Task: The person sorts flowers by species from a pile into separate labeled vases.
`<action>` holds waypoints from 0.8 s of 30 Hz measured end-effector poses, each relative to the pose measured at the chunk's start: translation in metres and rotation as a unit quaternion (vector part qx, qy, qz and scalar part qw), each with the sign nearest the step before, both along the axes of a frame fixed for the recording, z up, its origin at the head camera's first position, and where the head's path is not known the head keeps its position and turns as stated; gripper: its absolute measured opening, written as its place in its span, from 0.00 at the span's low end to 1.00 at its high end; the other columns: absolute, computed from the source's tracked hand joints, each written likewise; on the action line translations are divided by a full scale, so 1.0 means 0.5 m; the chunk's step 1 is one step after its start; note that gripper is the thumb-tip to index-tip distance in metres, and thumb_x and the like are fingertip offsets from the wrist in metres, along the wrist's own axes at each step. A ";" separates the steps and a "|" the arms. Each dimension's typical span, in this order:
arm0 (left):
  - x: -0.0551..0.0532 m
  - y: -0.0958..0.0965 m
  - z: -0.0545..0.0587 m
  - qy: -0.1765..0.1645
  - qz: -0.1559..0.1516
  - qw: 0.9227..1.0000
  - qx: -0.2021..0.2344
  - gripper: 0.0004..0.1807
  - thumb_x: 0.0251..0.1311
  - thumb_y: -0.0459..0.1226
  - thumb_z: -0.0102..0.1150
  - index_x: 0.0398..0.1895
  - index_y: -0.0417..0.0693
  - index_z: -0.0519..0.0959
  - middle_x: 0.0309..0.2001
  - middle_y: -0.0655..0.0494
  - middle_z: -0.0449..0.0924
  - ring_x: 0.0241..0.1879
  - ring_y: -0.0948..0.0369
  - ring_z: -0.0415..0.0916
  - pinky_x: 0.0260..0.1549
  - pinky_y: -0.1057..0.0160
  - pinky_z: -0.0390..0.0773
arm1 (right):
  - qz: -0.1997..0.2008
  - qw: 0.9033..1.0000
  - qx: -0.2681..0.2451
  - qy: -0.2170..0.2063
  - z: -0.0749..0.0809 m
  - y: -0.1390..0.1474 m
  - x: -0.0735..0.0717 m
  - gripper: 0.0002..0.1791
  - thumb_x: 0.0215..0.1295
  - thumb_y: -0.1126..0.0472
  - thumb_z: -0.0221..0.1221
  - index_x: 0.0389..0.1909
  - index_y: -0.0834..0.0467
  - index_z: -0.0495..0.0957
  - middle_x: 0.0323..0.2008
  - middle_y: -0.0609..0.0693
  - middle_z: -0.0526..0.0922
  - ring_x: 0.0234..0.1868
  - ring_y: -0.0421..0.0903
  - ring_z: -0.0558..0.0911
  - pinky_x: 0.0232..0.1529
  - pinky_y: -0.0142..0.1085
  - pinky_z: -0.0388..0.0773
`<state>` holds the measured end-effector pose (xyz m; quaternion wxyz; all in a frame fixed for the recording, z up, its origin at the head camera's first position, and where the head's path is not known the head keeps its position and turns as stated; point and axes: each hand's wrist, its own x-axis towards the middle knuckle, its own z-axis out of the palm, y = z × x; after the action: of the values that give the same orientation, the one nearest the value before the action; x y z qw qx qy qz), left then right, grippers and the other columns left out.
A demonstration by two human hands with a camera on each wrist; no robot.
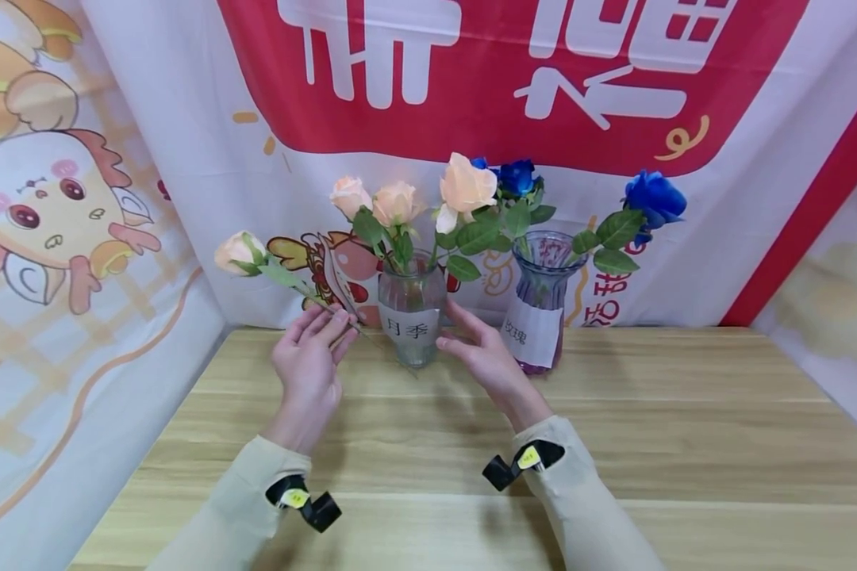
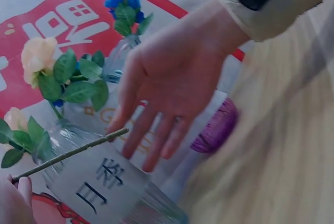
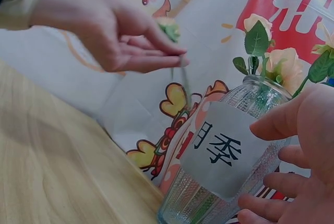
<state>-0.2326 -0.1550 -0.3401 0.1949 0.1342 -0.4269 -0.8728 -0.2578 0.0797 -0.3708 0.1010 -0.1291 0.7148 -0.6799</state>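
Note:
My left hand (image 1: pixel 309 373) pinches the stem of a peach rose (image 1: pixel 239 254) between thumb and fingers. The bloom points to the left, and the bare stem end (image 2: pixel 117 134) crosses in front of a clear ribbed glass vase (image 1: pixel 414 354) in the left wrist view. That vase has a white label with black characters and holds several peach roses (image 1: pixel 397 204). Close along its right side is my right hand (image 1: pixel 496 365), with thumb and fingers spread and extended. In the right wrist view the right thumb and fingers (image 3: pixel 266 205) overlap the vase's edge.
Right of the clear vase stands a purple-tinted glass vase (image 1: pixel 560 313) with a white label, holding blue roses (image 1: pixel 655 198). Both vases are near the back edge of the wooden table (image 1: pixel 685 420). Behind hangs a printed cloth (image 1: pixel 207 159).

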 end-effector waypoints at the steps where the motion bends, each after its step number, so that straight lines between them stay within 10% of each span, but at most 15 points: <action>1: -0.004 0.003 0.008 0.008 0.005 1.000 0.008 0.17 0.64 0.23 0.68 0.53 0.40 0.77 0.43 0.51 0.87 0.36 0.60 0.90 0.46 0.59 0.90 | 0.000 1.000 0.001 0.000 0.000 0.001 0.000 0.40 0.77 0.60 0.60 0.85 0.47 0.55 0.85 0.47 0.57 0.82 0.58 0.64 0.83 0.55 0.59; 24: -0.077 0.074 0.097 0.112 0.117 0.979 0.121 0.23 0.60 0.25 0.72 0.56 0.41 0.74 0.52 0.44 0.85 0.46 0.51 0.89 0.49 0.54 0.91 | -0.003 1.000 0.009 0.000 -0.001 0.004 -0.001 0.40 0.77 0.60 0.60 0.85 0.44 0.56 0.85 0.45 0.58 0.82 0.57 0.65 0.82 0.56 0.62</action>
<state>-0.2710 -0.1178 -0.2916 0.3244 0.1067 -0.2748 -0.8988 -0.2582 0.0817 -0.3711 0.1000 -0.1256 0.7216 -0.6734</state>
